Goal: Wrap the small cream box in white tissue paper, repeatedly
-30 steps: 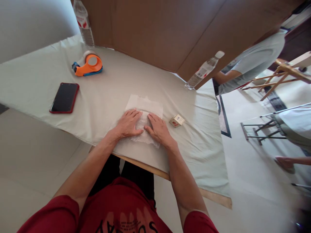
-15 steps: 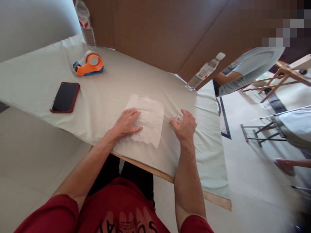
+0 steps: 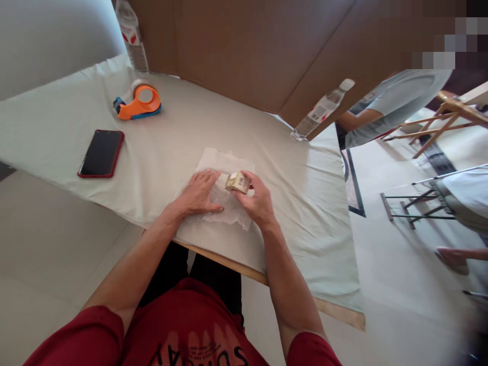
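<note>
A whitish, slightly see-through sheet of wrap (image 3: 229,216) lies on the cloth-covered table (image 3: 171,127) in front of me. My left hand (image 3: 200,193) rests flat on its left part, fingers and thumb spread, holding nothing. Between the thumb and fingers of my right hand (image 3: 257,198) is a small yellowish box (image 3: 237,182) with a printed label. The box is tilted and sits over the middle of the sheet; whether it touches the sheet is unclear.
An orange tape dispenser (image 3: 141,105) and a dark phone in a red case (image 3: 101,153) lie on the left. Two water bottles (image 3: 133,43) (image 3: 322,111) stand by a brown cardboard panel (image 3: 244,51). A person's arm (image 3: 356,119) shows beyond the right bottle.
My right hand has taken hold of the small box and brought it leftward from the cloth to above the sheet. My left hand has stayed on the sheet.
</note>
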A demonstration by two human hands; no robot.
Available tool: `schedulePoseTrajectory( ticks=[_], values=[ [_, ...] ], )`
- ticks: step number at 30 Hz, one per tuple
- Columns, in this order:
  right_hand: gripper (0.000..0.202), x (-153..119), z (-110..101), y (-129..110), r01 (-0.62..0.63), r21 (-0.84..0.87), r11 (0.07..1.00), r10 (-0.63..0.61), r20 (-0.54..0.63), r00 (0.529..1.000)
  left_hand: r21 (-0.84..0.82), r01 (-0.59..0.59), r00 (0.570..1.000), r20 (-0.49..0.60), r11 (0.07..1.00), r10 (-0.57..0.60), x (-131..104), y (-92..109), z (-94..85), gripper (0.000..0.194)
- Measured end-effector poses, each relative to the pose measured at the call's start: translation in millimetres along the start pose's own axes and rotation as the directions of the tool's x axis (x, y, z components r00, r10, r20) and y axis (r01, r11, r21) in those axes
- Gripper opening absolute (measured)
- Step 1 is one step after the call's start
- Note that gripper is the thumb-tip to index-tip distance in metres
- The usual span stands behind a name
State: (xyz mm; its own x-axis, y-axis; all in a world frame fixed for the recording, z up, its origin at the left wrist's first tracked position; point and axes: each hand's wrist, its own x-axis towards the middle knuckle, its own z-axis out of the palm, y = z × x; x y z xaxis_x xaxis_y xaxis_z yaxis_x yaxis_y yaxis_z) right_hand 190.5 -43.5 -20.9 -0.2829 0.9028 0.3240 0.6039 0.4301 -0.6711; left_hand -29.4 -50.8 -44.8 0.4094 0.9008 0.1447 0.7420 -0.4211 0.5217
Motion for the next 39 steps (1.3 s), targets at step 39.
schedulePoseTrajectory(
  ticks=[39],
  values=[
    [0.076, -4, 0, 10, -0.095, 0.187, 0.978, 0.029, 0.328, 0.944, 0.276, -0.117, 0.988, 0.133, 0.954, 0.082, -55, 55, -45.7, 0.063]
  ],
)
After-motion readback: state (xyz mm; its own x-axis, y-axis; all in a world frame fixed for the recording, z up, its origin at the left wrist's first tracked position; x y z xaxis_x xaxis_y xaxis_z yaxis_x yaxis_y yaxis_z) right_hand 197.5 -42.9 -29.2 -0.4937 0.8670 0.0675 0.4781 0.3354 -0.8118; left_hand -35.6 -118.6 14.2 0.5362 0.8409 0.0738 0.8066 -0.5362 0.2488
